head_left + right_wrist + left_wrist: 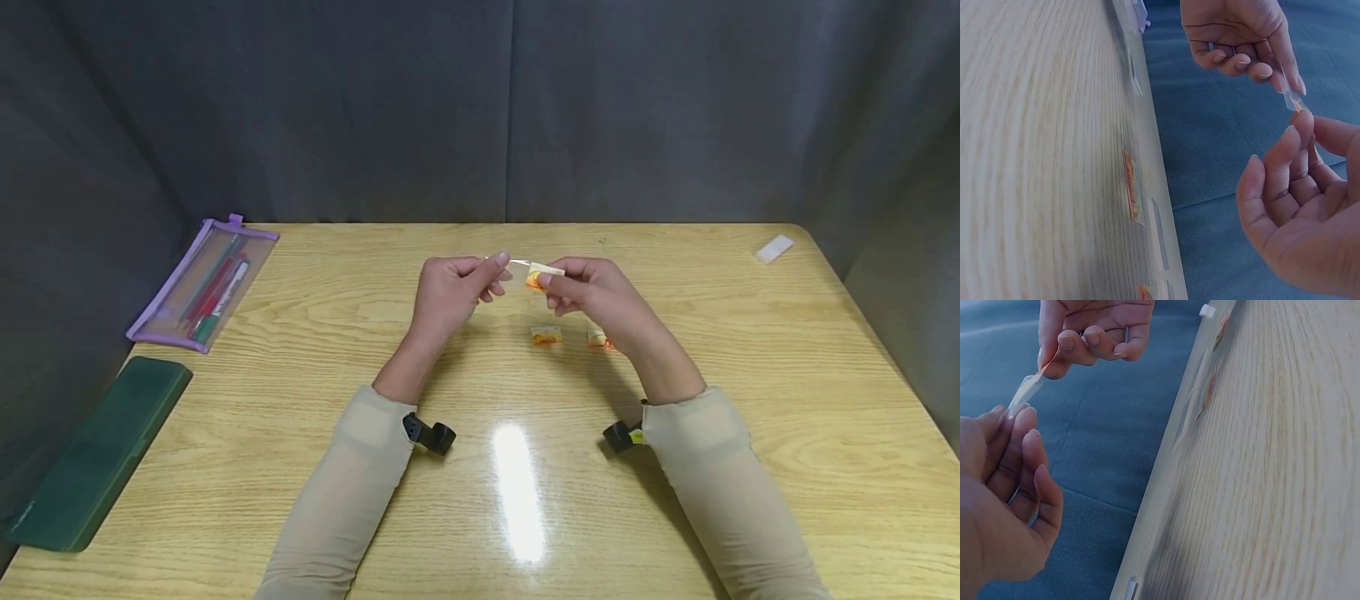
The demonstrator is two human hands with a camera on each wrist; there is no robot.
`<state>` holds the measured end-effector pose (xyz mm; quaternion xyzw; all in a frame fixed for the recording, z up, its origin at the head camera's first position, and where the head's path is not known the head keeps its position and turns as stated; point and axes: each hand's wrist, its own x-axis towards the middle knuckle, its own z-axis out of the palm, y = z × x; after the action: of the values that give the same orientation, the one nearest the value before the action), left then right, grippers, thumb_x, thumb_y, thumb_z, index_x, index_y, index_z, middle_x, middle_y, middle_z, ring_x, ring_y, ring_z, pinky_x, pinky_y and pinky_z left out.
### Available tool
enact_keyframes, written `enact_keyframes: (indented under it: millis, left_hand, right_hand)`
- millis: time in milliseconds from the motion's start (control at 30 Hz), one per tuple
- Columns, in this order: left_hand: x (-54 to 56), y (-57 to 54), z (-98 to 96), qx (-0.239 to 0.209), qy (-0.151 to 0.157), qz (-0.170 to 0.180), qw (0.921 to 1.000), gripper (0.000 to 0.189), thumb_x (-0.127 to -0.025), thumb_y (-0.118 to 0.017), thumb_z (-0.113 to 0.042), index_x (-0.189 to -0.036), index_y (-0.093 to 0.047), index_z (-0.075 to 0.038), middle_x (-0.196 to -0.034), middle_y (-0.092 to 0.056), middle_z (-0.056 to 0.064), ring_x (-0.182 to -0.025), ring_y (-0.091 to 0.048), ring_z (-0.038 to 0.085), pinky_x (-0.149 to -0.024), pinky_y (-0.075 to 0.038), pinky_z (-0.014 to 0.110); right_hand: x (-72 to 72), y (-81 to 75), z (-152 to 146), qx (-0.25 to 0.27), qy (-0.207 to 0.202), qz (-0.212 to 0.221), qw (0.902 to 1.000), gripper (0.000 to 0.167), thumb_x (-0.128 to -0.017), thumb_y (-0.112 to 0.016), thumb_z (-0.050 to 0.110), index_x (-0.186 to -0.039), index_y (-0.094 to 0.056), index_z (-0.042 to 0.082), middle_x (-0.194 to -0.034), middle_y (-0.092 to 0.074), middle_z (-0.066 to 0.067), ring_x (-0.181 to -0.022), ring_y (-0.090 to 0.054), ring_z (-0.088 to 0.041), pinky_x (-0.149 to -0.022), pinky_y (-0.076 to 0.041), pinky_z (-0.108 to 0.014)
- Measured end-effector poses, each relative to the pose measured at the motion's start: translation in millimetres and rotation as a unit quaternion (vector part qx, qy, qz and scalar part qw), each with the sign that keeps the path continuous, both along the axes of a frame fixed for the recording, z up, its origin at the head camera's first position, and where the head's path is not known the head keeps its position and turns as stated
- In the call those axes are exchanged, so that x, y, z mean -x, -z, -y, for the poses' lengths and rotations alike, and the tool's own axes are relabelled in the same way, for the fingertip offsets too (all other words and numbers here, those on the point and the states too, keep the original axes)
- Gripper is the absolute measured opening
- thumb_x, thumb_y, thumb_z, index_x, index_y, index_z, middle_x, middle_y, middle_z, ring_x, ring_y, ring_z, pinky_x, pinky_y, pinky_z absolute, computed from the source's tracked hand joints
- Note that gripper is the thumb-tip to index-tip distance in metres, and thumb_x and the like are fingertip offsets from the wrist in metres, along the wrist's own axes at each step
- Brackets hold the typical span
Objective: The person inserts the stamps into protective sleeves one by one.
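Note:
Above the table, both hands hold one small cream piece with orange print (545, 276), like a little label or packet. My right hand (596, 287) pinches the printed part between thumb and fingers. From it a thin, clear whitish strip (1025, 390) stretches across to my left hand (457, 287), whose thumb and fingertips pinch its other end. In the right wrist view the left hand (1241, 37) is seen at the top, the right hand (1310, 194) lower right. Two similar printed pieces lie on the table below, one (546, 336) left of the other (600, 339), which the right wrist partly covers.
At the left lie a purple-edged zip pouch (251, 242) with pens and markers inside, and a long dark green case (101, 454). A small white block (774, 248) sits at the far right corner of the wooden table (465, 500). Dark curtains (375, 108) hang behind it.

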<state>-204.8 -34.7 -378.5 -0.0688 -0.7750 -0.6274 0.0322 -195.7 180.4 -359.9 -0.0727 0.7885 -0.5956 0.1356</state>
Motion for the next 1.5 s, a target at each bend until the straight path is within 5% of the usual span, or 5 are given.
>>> enact_keyframes:
  millis: [733,1200,1500]
  left_hand:
    - [0.9,4.5,-0.2,-0.011,-0.005,-0.026,0.9996,0.037,-0.096,-0.07,-0.041,-0.086,-0.082,-0.008,-0.073,-0.074,0.004,-0.063,-0.064,0.016,-0.062,-0.054,0.029]
    - [0.9,3.1,-1.1,0.023,0.017,0.0,0.9996,0.03,-0.092,-0.076,-0.039,-0.087,-0.083,-0.011,-0.079,-0.076,0.004,-0.067,-0.065,0.018,-0.06,-0.05,0.028]
    - [1.6,3.9,-1.9,0.014,0.0,0.011,0.9998,0.028,-0.092,-0.075,-0.04,-0.096,-0.083,-0.013,-0.082,-0.076,0.011,-0.064,-0.064,0.017,-0.057,-0.045,0.025]
  right_hand:
    - [0.7,0.2,-0.2,-0.001,-0.012,0.0,0.9999,0.025,-0.103,-0.061,0.025,-0.109,-0.065,0.001,-0.083,-0.059,0.002,-0.077,-0.058,-0.013,-0.079,-0.055,-0.027]
    - [0.8,-0.6,-0.6,-0.009,-0.022,0.0,0.9997,0.026,-0.101,-0.063,0.024,-0.11,-0.065,-0.001,-0.082,-0.061,0.001,-0.078,-0.058,-0.014,-0.08,-0.055,-0.028]
    - [2.3,-2.2,-6.1,-0.02,0.008,-0.002,0.9998,0.031,-0.104,-0.055,0.022,-0.13,-0.055,0.005,-0.093,-0.07,0.0,-0.081,-0.066,-0.019,-0.085,-0.059,-0.032]
